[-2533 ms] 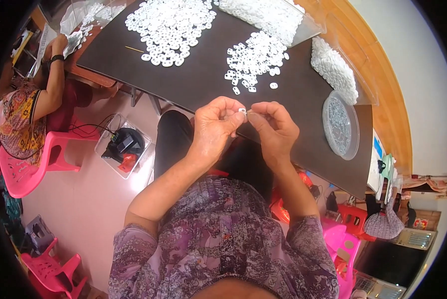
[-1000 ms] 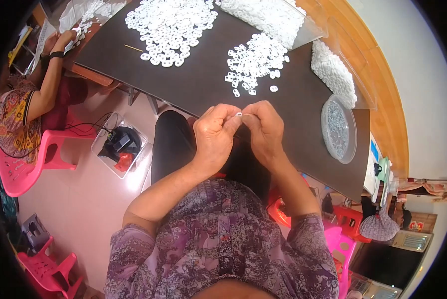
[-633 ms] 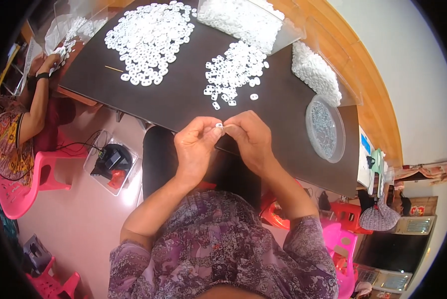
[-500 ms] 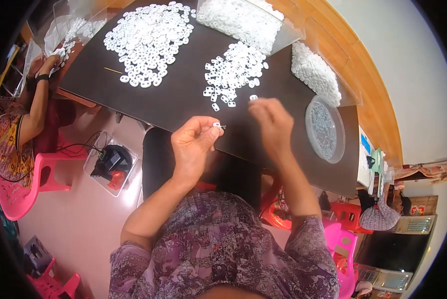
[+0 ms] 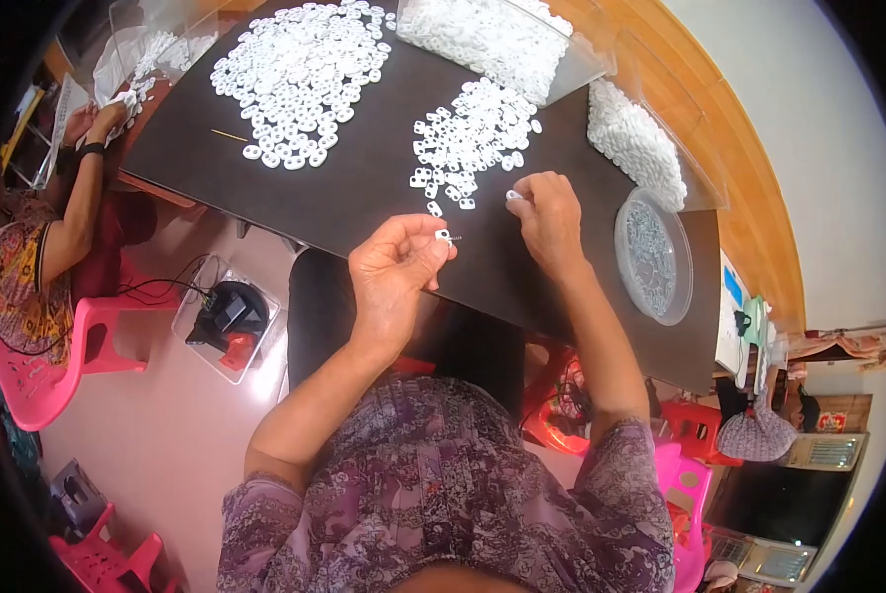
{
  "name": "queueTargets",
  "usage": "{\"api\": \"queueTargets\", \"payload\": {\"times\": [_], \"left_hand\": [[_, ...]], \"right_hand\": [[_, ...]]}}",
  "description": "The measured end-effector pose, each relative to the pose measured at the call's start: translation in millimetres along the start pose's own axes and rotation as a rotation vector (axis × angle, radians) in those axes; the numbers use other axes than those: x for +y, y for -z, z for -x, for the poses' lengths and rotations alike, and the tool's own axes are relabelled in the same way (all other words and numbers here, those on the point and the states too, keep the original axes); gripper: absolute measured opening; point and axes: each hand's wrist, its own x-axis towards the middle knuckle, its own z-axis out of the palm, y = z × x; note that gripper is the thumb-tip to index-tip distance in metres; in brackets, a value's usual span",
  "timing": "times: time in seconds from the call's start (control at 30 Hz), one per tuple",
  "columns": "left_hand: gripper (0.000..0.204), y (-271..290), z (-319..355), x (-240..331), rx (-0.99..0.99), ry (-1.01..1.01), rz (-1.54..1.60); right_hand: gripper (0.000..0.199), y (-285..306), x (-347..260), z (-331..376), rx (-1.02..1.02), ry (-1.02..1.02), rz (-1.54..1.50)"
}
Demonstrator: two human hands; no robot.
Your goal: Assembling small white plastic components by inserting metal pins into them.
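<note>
Over the table's near edge, my left hand [image 5: 391, 275] pinches a small white plastic piece with holes [image 5: 444, 238] between thumb and fingers. A thin metal screw [image 5: 456, 238] sticks out of its right side. My right hand [image 5: 551, 225] is closed over the dark table, thumb and fingertips on another white piece [image 5: 513, 196]. Ahead of both hands lies a loose pile of two-holed white pieces [image 5: 472, 128], with a few strays at its near end. To the right stands a round clear dish of small metal screws [image 5: 648, 259].
A larger pile of oval white pieces [image 5: 299, 74] covers the table's left part, a yellow stick [image 5: 229, 134] beside it. Clear bins of white pieces [image 5: 487, 40] [image 5: 635, 143] stand at the back. At far left, another person's hand [image 5: 110, 119] handles white pieces near a pink chair [image 5: 42, 381].
My right hand has drawn slightly right and steadied, the white piece at its fingertips. My left hand keeps its piece and screw, a little higher and further right in view.
</note>
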Motion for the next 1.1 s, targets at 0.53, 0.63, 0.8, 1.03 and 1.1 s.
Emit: {"api": "queueTargets", "payload": {"times": [0.53, 0.63, 0.8, 1.03, 1.1], "left_hand": [[0.018, -5, 3, 10, -0.015, -0.01, 0.045], [0.017, -6, 5, 9, -0.041, -0.009, 0.077], [0.015, -3, 5, 5, -0.069, 0.021, 0.172], [0.016, 3, 6, 9, -0.08, 0.093, 0.272], [0.016, 4, 8, 8, -0.078, 0.098, 0.288]], "right_hand": [[0.012, 19, -64, 19, -0.183, -0.484, -1.085], [0.016, 17, -71, 19, -0.251, -0.476, -1.071], [0.017, 13, -79, 21, -0.232, -0.508, -1.209], [0.017, 16, -85, 23, -0.252, -0.48, -1.285], [0.016, 14, -84, 23, -0.23, -0.524, -1.358]]}}
